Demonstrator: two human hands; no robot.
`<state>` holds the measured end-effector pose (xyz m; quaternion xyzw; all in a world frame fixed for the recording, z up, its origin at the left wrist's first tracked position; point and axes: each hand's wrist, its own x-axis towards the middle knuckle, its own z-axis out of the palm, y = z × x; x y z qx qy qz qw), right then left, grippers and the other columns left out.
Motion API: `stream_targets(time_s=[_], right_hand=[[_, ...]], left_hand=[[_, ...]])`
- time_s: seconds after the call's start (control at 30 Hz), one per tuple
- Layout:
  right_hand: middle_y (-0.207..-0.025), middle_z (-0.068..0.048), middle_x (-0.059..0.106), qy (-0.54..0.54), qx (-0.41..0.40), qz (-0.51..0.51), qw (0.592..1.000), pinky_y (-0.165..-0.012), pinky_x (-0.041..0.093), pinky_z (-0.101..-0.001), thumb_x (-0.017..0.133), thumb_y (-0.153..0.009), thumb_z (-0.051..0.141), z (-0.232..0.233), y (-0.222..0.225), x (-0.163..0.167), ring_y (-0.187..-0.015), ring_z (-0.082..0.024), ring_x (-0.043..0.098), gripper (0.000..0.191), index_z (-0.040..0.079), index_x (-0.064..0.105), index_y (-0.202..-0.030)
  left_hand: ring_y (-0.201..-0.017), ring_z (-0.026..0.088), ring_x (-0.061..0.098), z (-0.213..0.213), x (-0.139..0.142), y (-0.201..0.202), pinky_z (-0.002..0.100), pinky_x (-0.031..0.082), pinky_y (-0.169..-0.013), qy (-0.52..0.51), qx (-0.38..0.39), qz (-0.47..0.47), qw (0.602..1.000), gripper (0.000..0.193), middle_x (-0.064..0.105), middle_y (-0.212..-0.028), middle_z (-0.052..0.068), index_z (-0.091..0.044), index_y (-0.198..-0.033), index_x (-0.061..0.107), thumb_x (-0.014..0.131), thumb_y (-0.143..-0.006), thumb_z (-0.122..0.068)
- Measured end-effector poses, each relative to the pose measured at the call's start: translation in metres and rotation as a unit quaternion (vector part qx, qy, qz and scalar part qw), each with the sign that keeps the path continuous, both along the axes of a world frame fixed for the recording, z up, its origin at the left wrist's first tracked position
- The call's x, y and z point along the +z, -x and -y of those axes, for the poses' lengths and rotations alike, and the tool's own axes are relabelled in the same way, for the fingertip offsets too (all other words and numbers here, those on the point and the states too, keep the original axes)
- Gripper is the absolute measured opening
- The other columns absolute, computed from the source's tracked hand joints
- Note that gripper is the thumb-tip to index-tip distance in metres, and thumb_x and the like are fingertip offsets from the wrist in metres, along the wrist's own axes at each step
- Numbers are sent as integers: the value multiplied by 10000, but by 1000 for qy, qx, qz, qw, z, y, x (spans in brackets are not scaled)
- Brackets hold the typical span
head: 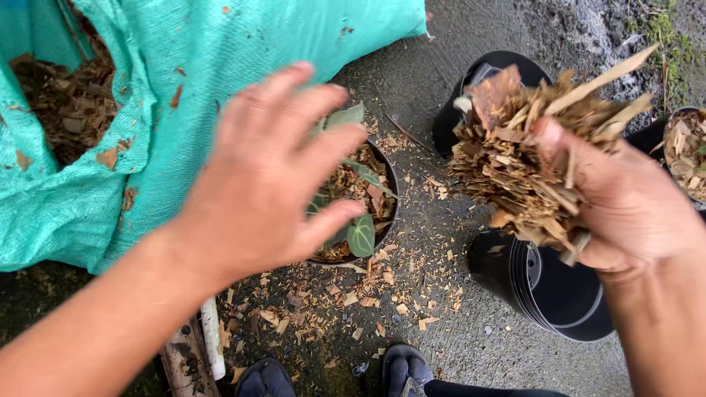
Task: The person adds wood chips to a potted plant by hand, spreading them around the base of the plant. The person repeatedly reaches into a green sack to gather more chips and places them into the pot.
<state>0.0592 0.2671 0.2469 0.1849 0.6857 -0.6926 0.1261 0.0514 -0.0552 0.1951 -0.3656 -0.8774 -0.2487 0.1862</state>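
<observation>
- Head view, nearest first: two dark shoe tips [334,376] at 6 o'clock on the chip-strewn concrete ground [471,345].
- Left hand [268,173] hovers empty, fingers spread wide, directly over the small black pot [388,192] and its green-leaved plant [360,234].
- Right hand [625,206] clutches a fistful of wood chips [515,154]; the pot lies toward 9 o'clock from that grip, nearer the left hand.
- Nested empty pots [544,287] sit below the right hand.
- Green sack [243,44] of chips at 11 o'clock.
</observation>
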Motion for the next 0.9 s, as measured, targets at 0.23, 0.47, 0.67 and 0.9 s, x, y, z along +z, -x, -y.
stream_targets(time_s=[0.23,0.47,0.67,0.9], right_hand=[[-1006,-79,697,63,38,82,994,-635,614,-357,607,-985,251,-17,12,-85,-774,-164,694,359,72,538,-1289],[-985,-74,728,52,88,142,985,-591,600,-316,688,-963,272,23,17,-157,-736,-143,683,366,9,655,-1216],[-1081,-18,711,-103,159,103,976,-498,539,-303,661,-927,295,62,9,-163,-770,-112,656,431,140,575,-1320],[-1156,-79,687,67,87,127,986,-613,604,-353,482,-986,193,64,-8,-147,-822,-163,703,560,165,390,-1538]], left_hand=[[-1459,349,429,-72,-40,4,811,195,-1135,176,5,-32,984,182,599,-1355,134,-113,-966,676,741,-865,-249],[-1380,335,500,-52,-69,-13,825,169,-1140,109,52,-22,992,148,637,-1272,101,-91,-975,646,730,-920,-201],[-1379,330,499,-40,-73,-17,822,159,-1144,95,76,-21,992,174,627,-1279,95,-102,-1013,655,749,-904,-199],[-1375,329,491,-23,-77,-17,817,161,-1149,70,98,-9,993,200,620,-1275,80,-108,-1037,653,759,-898,-205]])
